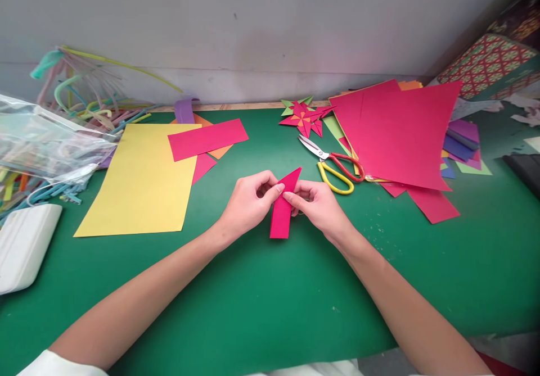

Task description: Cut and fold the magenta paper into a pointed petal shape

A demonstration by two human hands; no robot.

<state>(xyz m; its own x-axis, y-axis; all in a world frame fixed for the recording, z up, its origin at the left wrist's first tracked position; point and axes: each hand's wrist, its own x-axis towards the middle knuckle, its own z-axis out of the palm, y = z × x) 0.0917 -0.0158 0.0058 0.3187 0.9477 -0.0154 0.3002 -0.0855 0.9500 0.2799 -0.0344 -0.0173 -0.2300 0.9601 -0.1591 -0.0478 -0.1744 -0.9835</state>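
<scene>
A narrow folded strip of red paper (280, 221) is held between both hands above the green table, its top end slanting to a point. My left hand (252, 200) pinches its left edge between thumb and fingers. From the other side, my right hand (317, 204) grips it with the thumb on the front; the fingers behind are partly hidden. Just beyond my right hand lie scissors (331, 162) with one red and one yellow handle, blades slightly apart. Farther back is a red folded-paper star (301, 118) with green and orange parts.
Yellow paper (143, 185) lies at left, with a red paper strip (208, 139) over its corner. Large red sheets (400, 134) are stacked at right. Pipe cleaners (84, 100), a clear plastic bag (46, 140) and a white device (29, 247) line the left edge. A wall (236, 33) stands behind.
</scene>
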